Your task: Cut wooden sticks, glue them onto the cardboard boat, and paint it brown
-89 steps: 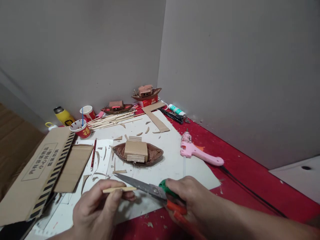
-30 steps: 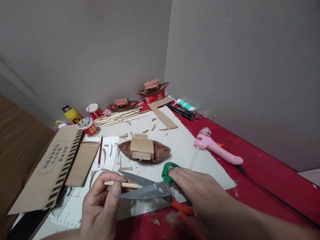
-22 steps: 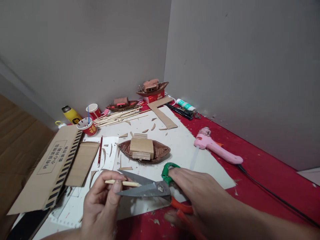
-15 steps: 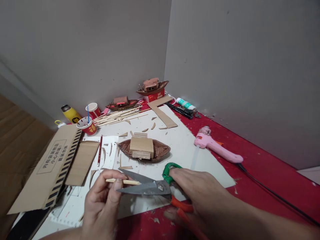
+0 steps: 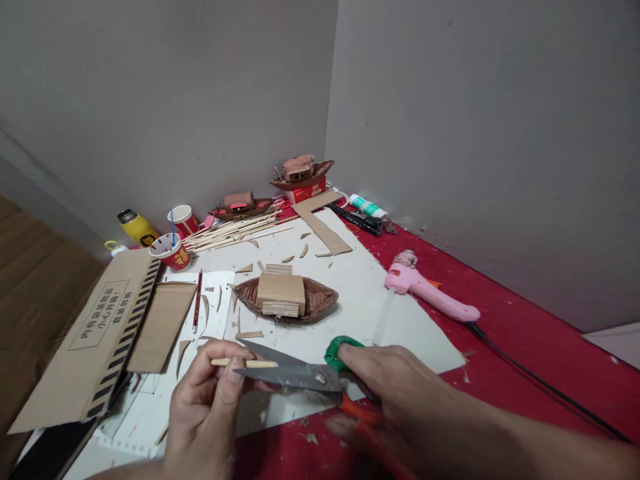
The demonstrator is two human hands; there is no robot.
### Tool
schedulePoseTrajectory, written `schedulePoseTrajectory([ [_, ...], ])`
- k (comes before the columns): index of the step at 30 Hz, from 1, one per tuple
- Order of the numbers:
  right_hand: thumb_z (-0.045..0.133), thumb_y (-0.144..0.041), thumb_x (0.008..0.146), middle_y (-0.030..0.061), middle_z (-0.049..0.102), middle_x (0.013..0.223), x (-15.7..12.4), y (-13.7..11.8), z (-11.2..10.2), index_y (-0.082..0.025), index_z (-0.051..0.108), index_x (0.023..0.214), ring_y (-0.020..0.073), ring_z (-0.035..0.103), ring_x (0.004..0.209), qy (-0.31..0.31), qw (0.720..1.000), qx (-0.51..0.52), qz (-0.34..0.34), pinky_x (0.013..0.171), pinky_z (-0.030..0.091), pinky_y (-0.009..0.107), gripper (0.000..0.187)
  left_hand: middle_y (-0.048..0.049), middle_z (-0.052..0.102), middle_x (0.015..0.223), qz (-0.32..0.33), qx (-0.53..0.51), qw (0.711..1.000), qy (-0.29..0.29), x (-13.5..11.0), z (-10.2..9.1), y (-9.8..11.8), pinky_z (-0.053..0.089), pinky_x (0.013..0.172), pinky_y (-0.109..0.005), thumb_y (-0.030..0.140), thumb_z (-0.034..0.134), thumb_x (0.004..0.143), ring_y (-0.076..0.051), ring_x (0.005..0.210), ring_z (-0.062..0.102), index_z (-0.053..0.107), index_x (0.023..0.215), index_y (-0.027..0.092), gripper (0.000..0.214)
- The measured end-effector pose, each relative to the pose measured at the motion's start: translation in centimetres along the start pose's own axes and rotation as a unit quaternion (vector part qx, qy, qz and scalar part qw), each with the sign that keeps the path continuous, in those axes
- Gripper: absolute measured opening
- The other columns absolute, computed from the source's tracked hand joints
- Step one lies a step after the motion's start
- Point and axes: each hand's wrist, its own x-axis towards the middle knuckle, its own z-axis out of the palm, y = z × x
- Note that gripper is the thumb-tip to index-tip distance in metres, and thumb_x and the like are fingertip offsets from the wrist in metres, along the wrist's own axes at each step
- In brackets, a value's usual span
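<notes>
My left hand (image 5: 203,413) pinches a short pale wooden stick (image 5: 245,363) between thumb and fingers, held level. My right hand (image 5: 395,393) grips scissors (image 5: 295,375) with one green and one orange handle. Their steel blades are nearly closed around the stick's right end. Just beyond, a brown model boat (image 5: 284,300) with a cardboard block on its deck rests on the white sheet (image 5: 350,293).
A pink glue gun (image 5: 425,293) with a black cord lies on the red table at right. A printed cardboard flap (image 5: 95,333) lies left. At the back stand two red paper cups (image 5: 173,252), a yellow bottle (image 5: 133,228), wooden sticks (image 5: 230,232) and two finished boats (image 5: 300,175).
The scissor blades, shut 3 s ago, opened around the stick and have since narrowed on its right end. My left hand keeps its pinch on the stick.
</notes>
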Motion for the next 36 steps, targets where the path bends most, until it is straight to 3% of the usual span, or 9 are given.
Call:
schedulePoseTrajectory([
  [9, 0.074, -0.048, 0.077, 0.0023, 0.061, 0.080, 0.5, -0.3, -0.5, -0.024, 0.045, 0.081, 0.0199, 0.053, 0.065, -0.004, 1.000, -0.012, 0.009, 0.058, 0.032, 0.030, 0.038, 0.0001, 0.066, 0.069, 0.044, 0.067, 0.996, 0.039, -1.0, 0.6, 0.2, 0.053, 0.059, -0.018, 0.043, 0.080, 0.079, -0.013, 0.062, 0.063, 0.071, 0.079, 0.021, 0.024],
  [14, 0.069, -0.048, 0.082, 0.0038, 0.061, 0.082, 0.4, -0.2, -0.6, -0.023, 0.046, 0.086, 0.0216, 0.054, 0.067, 0.003, 1.000, -0.008, -0.010, 0.061, 0.034, 0.031, 0.034, -0.0018, 0.070, 0.074, 0.062, 0.105, 0.993, 0.007, -1.0, 0.4, 0.0, 0.052, 0.059, -0.016, 0.042, 0.075, 0.084, -0.013, 0.063, 0.065, 0.073, 0.080, 0.021, 0.021],
  [20, 0.065, -0.041, 0.085, 0.0027, 0.062, 0.078, 0.2, -0.2, -0.2, -0.024, 0.043, 0.083, 0.0194, 0.054, 0.063, 0.023, 0.999, 0.010, -0.033, 0.058, 0.034, 0.029, 0.029, -0.0008, 0.072, 0.074, 0.053, 0.069, 0.996, 0.006, -1.0, 0.2, -0.4, 0.051, 0.059, -0.012, 0.038, 0.075, 0.085, -0.010, 0.063, 0.065, 0.073, 0.082, 0.021, 0.017],
  [25, 0.071, -0.044, 0.081, -0.0009, 0.059, 0.068, 0.1, 0.0, 0.2, -0.025, 0.041, 0.079, 0.0166, 0.050, 0.054, 0.035, 0.999, 0.020, -0.027, 0.052, 0.028, 0.028, 0.036, -0.0033, 0.076, 0.071, 0.030, 0.040, 0.998, -0.038, -0.6, -0.4, -0.9, 0.058, 0.072, -0.018, 0.037, 0.072, 0.089, -0.013, 0.069, 0.071, 0.071, 0.083, 0.020, 0.018],
  [30, 0.066, -0.042, 0.082, -0.0048, 0.053, 0.060, 0.3, -0.2, -1.0, -0.026, 0.033, 0.075, 0.0135, 0.041, 0.049, 0.058, 0.995, 0.067, -0.050, 0.048, 0.027, 0.026, 0.037, -0.0008, 0.077, 0.075, 0.049, -0.015, 0.998, -0.034, 0.2, -0.1, -0.1, 0.062, 0.070, -0.021, 0.036, 0.072, 0.089, -0.014, 0.070, 0.074, 0.072, 0.087, 0.023, 0.013],
  [32, 0.066, -0.040, 0.081, -0.0053, 0.053, 0.059, 0.4, -0.5, -1.5, -0.027, 0.031, 0.073, 0.0133, 0.041, 0.049, 0.062, 0.994, 0.075, -0.041, 0.048, 0.028, 0.025, 0.038, 0.0008, 0.077, 0.081, 0.081, -0.028, 0.996, -0.026, 0.3, 0.1, 0.6, 0.061, 0.069, -0.019, 0.033, 0.074, 0.088, -0.012, 0.070, 0.073, 0.074, 0.088, 0.024, 0.009],
  [36, 0.068, -0.040, 0.080, -0.0025, 0.059, 0.061, 0.5, -0.7, -1.4, -0.026, 0.038, 0.070, 0.0152, 0.045, 0.052, 0.029, 0.998, 0.036, 0.044, 0.048, 0.029, 0.025, 0.035, -0.0017, 0.079, 0.084, 0.140, -0.030, 0.990, 0.000, 1.0, 0.3, 2.1, 0.062, 0.068, -0.020, 0.033, 0.075, 0.087, -0.013, 0.070, 0.075, 0.074, 0.089, 0.022, 0.011],
])
